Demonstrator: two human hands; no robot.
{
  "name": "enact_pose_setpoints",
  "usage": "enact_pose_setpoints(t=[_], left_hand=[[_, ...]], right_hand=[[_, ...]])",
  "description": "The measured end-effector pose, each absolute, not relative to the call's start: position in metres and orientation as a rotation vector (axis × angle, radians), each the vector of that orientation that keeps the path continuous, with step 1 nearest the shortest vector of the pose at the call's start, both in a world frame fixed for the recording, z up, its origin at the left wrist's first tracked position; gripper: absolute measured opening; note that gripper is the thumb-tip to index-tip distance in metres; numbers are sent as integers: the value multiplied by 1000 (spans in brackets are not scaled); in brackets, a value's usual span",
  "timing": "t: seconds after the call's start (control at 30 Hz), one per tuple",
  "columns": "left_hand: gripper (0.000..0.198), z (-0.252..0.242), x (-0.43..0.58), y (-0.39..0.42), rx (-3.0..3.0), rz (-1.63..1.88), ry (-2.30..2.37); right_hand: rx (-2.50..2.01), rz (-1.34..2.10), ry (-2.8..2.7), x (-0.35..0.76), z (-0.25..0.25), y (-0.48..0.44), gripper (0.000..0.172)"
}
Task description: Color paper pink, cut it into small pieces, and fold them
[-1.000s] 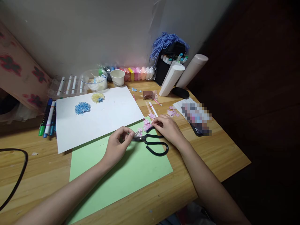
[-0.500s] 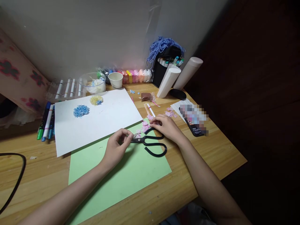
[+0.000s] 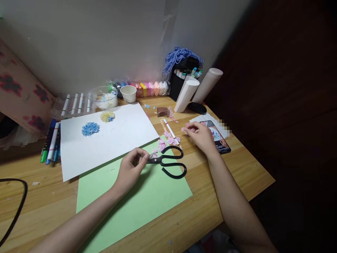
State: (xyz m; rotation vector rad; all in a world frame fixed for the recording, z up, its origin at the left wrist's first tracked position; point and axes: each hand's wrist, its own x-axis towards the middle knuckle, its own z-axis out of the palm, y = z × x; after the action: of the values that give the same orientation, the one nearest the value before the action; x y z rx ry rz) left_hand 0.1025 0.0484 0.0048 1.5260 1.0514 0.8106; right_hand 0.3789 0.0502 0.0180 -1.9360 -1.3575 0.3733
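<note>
The left hand (image 3: pixel 131 167) pinches a pale bit (image 3: pixel 152 155), too small to make out, beside the blades of the scissors (image 3: pixel 159 160), between the near and back edges of the counter (image 3: pixel 247 170). The right hand's fingers nearly meet at pink scraps (image 3: pixel 183 129) toward the right edge, near the phone (image 3: pixel 222 142); whether they grasp one, I cannot tell. Best, I'd judge, to take scraps singly by a corner, pinch lightly against creasing, and hold the left fingers steady, clear of the blades.
</note>
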Motion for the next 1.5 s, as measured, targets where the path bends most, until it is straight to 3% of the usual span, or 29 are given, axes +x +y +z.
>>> enact_pose_setpoints(t=[0.13,0.23,0.33,0.4,0.6,0.77,1.03,1.5], left_hand=[[22,5,103,49,1532,808,1057],[23,5,102,49,1519,807,1062],[23,4,102,48,1506,818,1060],[23,3,102,48,1496,832,1056],[23,0,102,48,1483,844,1022],[23,0,103,48,1488,834,998],[24,1,103,47,1443,812,948],[24,2,102,47,1496,811,977]], right_hand=[[-2119,275,-1290,396,14,51,13],[-2071,192,-1287,395,14,51,20],[-1944,126,-1284,382,18,50,16],[-1848,207,-1272,367,23,47,14],[-1405,1003,-1457,302,29,30,19],[-1366,1063,-1457,281,22,24,13],[-1240,1263,-1245,284,16,29,19],[-1264,1269,-1257,281,14,26,19]])
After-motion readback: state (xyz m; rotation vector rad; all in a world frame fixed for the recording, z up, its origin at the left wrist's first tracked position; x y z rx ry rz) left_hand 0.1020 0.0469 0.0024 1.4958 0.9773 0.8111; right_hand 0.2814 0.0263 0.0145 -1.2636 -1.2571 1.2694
